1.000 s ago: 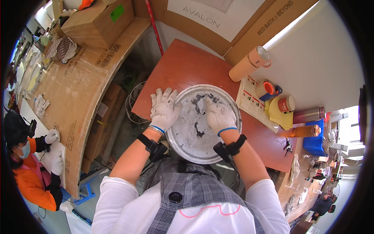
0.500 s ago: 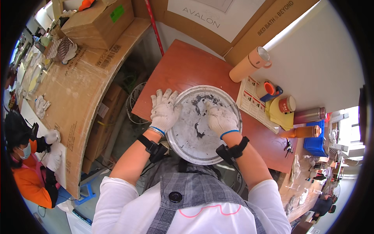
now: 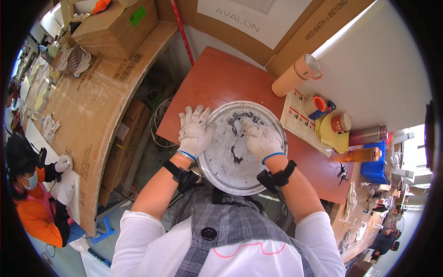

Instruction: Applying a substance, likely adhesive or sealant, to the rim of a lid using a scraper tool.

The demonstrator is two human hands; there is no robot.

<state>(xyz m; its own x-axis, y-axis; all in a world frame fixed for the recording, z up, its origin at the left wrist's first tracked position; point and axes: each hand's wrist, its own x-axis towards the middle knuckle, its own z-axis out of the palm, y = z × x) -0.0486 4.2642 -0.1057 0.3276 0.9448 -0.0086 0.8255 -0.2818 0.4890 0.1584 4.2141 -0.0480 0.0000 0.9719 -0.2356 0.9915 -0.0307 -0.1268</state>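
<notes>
A round whitish lid-like disc with a raised rim lies over the near edge of a red-brown table. Dark flaking patches and grey smears mark its surface. My left hand, in a dirty white knit glove, rests flat at the disc's left rim with the fingers spread. My right hand, gloved the same way, lies on the right part of the disc. Its fingers are curled together, pointing toward the dark patches; anything inside them is hidden.
The red-brown table carries a peach tumbler, an instruction sheet, a tape roll, a small jar, bottles and a blue bin. Left stands a cardboard-covered bench; a co-worker in orange works there.
My two hands and the disc stay almost where they were. At the left, the co-worker's gloved hands have shifted slightly.
</notes>
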